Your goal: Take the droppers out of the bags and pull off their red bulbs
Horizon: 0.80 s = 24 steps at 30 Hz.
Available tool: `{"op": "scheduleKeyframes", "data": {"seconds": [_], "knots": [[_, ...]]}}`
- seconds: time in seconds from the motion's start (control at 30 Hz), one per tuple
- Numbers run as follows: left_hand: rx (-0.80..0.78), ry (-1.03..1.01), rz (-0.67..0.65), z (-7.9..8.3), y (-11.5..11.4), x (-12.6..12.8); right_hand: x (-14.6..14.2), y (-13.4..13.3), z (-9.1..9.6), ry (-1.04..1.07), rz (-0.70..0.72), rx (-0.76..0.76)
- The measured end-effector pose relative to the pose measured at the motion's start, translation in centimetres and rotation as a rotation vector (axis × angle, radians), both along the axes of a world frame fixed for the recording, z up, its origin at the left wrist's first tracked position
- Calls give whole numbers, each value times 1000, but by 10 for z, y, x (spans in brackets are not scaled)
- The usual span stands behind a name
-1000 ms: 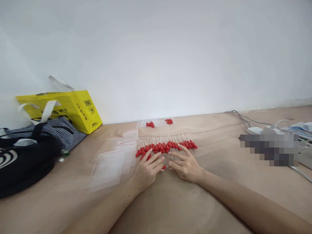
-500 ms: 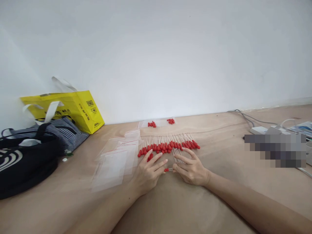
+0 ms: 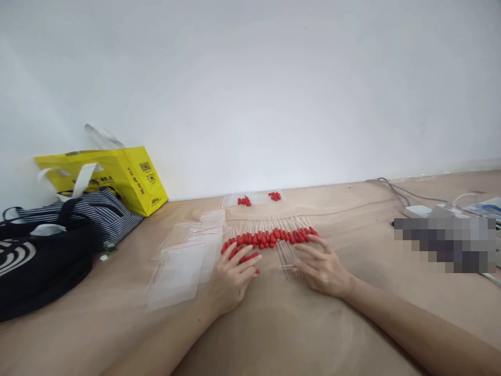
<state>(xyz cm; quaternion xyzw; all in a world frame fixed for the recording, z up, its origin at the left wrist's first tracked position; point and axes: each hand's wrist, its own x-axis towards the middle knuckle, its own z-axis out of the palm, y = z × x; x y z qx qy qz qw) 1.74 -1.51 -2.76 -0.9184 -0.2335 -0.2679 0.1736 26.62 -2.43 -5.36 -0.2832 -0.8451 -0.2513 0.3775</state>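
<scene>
My left hand (image 3: 234,278) pinches a small red cap (image 3: 257,271), with thumb and index finger closed on it. Under and beside its fingers lie loose red caps (image 3: 249,258). A thin pale stick (image 3: 287,267) juts leftward from the closed fingertips of my right hand (image 3: 323,270). That hand hovers by a bunch of bare sticks (image 3: 285,253) lying side by side. Just beyond both hands runs a long row of red-capped sticks (image 3: 270,237), their stems pointing to the wall. Parts of the fingertips are hidden.
Clear zip bags (image 3: 178,271) overlap left of my left hand. Farther back, another clear bag (image 3: 260,197) bears two small red clusters. Yellow (image 3: 146,183), striped (image 3: 97,209) and black bags (image 3: 47,282) stand at left. A white adapter (image 3: 418,211) and cables lie right.
My hands have drawn apart, the right one moving rightward. The red cap and the stick, in line between the hands before, are now separated, one in each hand.
</scene>
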Motion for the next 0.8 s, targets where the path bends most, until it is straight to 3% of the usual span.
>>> {"op": "scheduleKeyframes", "data": {"seconds": [0.17,0.4,0.63,0.8], "knots": [[-47,-92,34,-2,-3,-1,19,1,3,38,-141,-88],[-161,-317,146,-3,8,-13,12,5,-12,86,-323,-254],[-327,-560,420,2,23,-33,10,10,-24,174,-282,-345],[-463,-612,492,1,23,-31,4,13,-25,246,-230,-346]]}}
